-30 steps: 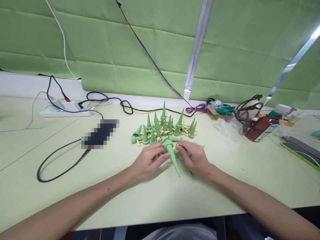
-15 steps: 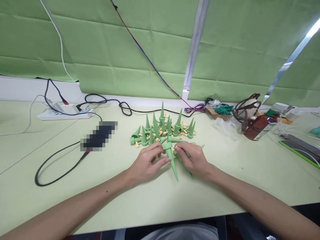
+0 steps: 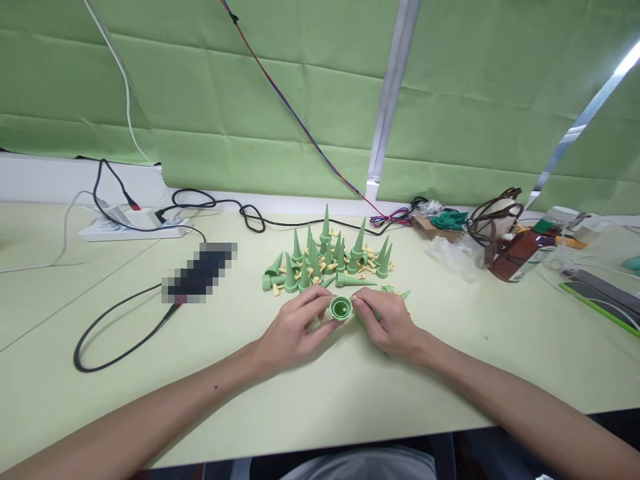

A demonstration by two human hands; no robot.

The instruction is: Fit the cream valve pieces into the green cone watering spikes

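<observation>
My left hand [image 3: 303, 325] is closed around a green plastic watering spike [image 3: 341, 309], its round open end facing me and its point hidden. A small pale-yellow spot shows inside the opening. At the spike's right edge, the thumb and forefinger of my right hand [image 3: 387, 320] pinch a small yellow valve, which the fingers now mostly cover. More green spikes [image 3: 385, 261] and yellow valves [image 3: 277, 290] form a pile just beyond my hands, some cones upright and others on their sides. Other green pieces lie partly hidden behind and under my right hand.
On the left are a blurred-out dark device [image 3: 200, 273] on a black cable and a white power strip [image 3: 135, 227]. A brown bottle [image 3: 520, 257], clear plastic wrap [image 3: 453, 257] and a green-edged phone [image 3: 600, 307] lie to the right. Cables run along the wall.
The spike in my left hand has tipped from pointing down toward me to showing its open end. My right fingertips have come against its rim, covering the yellow valve.
</observation>
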